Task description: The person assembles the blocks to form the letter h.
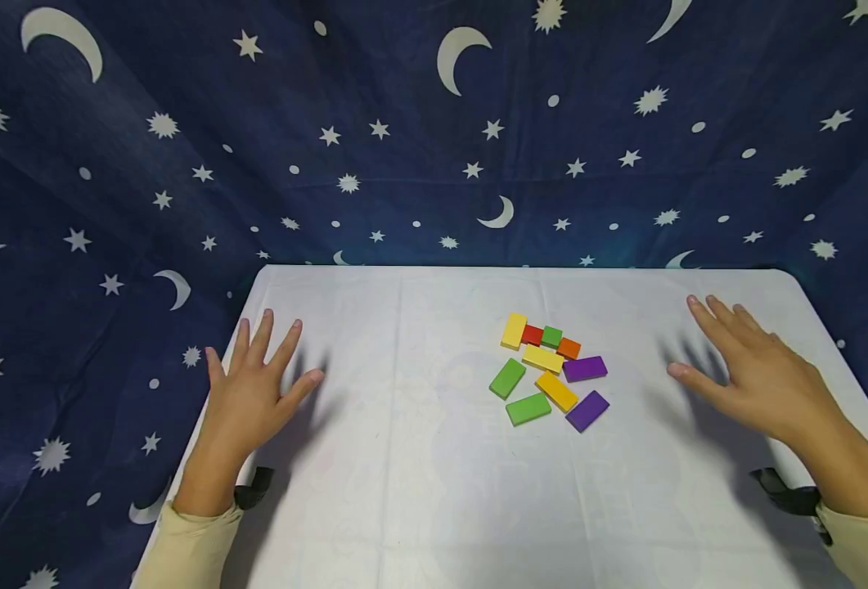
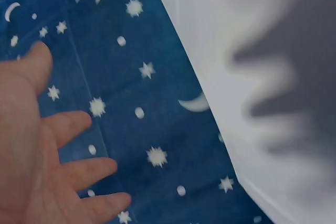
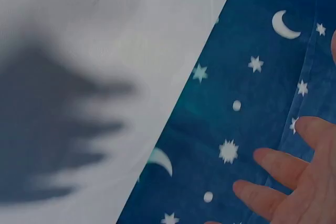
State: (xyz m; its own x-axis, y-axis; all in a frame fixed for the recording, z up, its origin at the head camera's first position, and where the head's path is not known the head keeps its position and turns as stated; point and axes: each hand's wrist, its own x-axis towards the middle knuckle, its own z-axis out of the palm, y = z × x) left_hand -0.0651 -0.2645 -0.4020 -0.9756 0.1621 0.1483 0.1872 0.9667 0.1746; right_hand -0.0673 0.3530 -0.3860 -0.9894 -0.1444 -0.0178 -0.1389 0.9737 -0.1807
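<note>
My left hand (image 1: 249,401) hovers over the left side of the white table with its fingers spread, holding nothing. Over the right side my right hand (image 1: 768,380) is likewise spread and holds nothing. Between them, nearer the right hand, lies a loose group of coloured blocks. At its back are a pale yellow block (image 1: 514,331), a red block (image 1: 532,334), a green block (image 1: 551,337) and an orange block (image 1: 569,348). Toward the front lie a purple block (image 1: 587,411), a yellow-orange block (image 1: 556,391) and a light green block (image 1: 528,409).
The white table (image 1: 419,483) has rounded far corners. A dark blue cloth (image 1: 404,196) with moons and stars hangs behind it and along the left side. Black straps (image 1: 254,488) circle both wrists, and shadows of the hands fall on the tabletop.
</note>
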